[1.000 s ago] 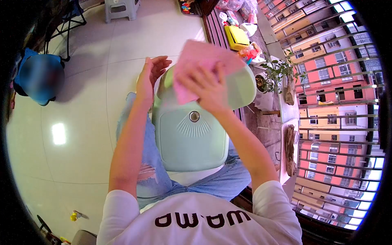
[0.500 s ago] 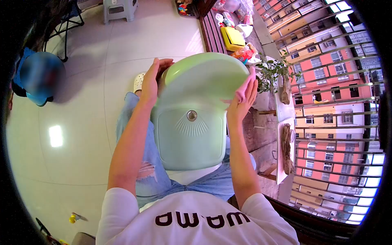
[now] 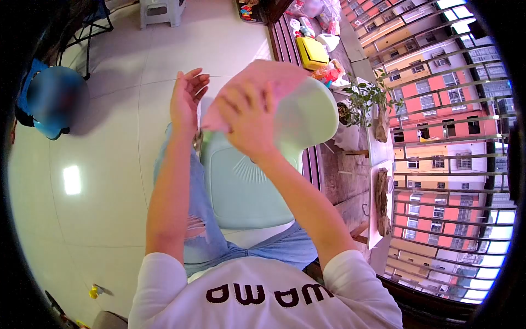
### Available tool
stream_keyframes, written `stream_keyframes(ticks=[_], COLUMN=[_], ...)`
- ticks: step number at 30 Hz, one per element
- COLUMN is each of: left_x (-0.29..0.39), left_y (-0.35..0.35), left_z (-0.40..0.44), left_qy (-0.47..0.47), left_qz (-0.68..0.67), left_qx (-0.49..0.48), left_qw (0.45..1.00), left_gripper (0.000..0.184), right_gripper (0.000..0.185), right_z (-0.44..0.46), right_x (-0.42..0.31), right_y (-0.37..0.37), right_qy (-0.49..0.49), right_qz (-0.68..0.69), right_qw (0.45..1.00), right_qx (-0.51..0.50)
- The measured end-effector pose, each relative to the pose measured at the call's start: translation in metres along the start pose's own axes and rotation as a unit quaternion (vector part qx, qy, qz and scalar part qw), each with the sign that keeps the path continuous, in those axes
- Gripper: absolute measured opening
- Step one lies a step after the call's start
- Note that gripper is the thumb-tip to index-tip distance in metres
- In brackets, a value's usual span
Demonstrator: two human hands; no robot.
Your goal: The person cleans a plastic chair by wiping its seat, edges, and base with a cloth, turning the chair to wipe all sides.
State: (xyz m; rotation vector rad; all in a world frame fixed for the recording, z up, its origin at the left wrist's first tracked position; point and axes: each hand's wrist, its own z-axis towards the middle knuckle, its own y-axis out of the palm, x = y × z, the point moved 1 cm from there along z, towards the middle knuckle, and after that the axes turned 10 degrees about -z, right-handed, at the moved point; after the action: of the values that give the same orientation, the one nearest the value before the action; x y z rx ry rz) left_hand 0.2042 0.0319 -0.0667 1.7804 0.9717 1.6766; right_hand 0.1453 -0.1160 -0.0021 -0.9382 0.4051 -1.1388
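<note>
the right hand (image 3: 249, 118) has its palm turned down over a pink cloth (image 3: 274, 77), fingers spread and slightly bent, pressing it on the curved raised part of a pale green piece (image 3: 246, 197). the cloth covers the left side of that part and leaves its right end bare. the left hand (image 3: 187, 101) is held up just left of the cloth, open, with the fingers loosely curled and nothing in its grasp. the green piece sits between the legs in ripped blue jeans (image 3: 208, 244), its flat panel toward the person and the curved part beyond. a fan of ridges (image 3: 249, 171) shows on the panel, partly hidden behind the right wrist. a white shirt (image 3: 263, 307) with dark letters fills the bottom of the view. at the left, a round blue thing (image 3: 57, 98), too blurred to make out, is near a dark folding frame (image 3: 87, 46) on the pale tiled floor (image 3: 104, 192). a grey stool (image 3: 160, 12) is at the top. to the right are a yellow box (image 3: 312, 53), a leafy plant (image 3: 366, 104) and a piece of wood (image 3: 383, 200), with buildings seen through metal bars (image 3: 455, 172).
</note>
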Motion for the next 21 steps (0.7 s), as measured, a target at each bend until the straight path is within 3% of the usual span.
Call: stream_keyframes(ticks=[3, 5, 9, 15, 17, 21], left_x=[0.01, 0.012, 0.011, -0.001, -0.008, -0.023], left_y=[-0.006, -0.011, -0.011, -0.007, -0.001, 0.015], left_z=[-0.001, -0.002, -0.002, -0.003, -0.007, -0.023], left_qy=[0.013, 0.016, 0.029, 0.018, 0.018, -0.014], left_qz=[0.013, 0.021, 0.029, 0.069, 0.107, 0.176], left_qx=[0.044, 0.043, 0.034, 0.01, -0.021, -0.069], left_qw=[0.999, 0.999, 0.999, 0.997, 0.994, 0.982], left_gripper=[0.051, 0.05, 0.05, 0.048, 0.047, 0.043], right_gripper=[0.045, 0.038, 0.032, 0.041, 0.049, 0.054], right_z=[-0.015, -0.025, -0.021, 0.01, 0.011, -0.02], right_x=[-0.023, -0.03, -0.027, 0.029, 0.057, 0.108], right_y=[0.014, 0.025, 0.029, -0.011, -0.019, -0.022], right_qy=[-0.073, -0.184, -0.207, -0.08, -0.01, 0.081], right_qz=[0.06, 0.019, 0.018, 0.055, -0.004, -0.047], right_qw=[0.994, 0.982, 0.977, 0.994, 0.999, 0.995], right_qx=[-0.048, -0.042, -0.047, -0.044, 0.034, 0.045])
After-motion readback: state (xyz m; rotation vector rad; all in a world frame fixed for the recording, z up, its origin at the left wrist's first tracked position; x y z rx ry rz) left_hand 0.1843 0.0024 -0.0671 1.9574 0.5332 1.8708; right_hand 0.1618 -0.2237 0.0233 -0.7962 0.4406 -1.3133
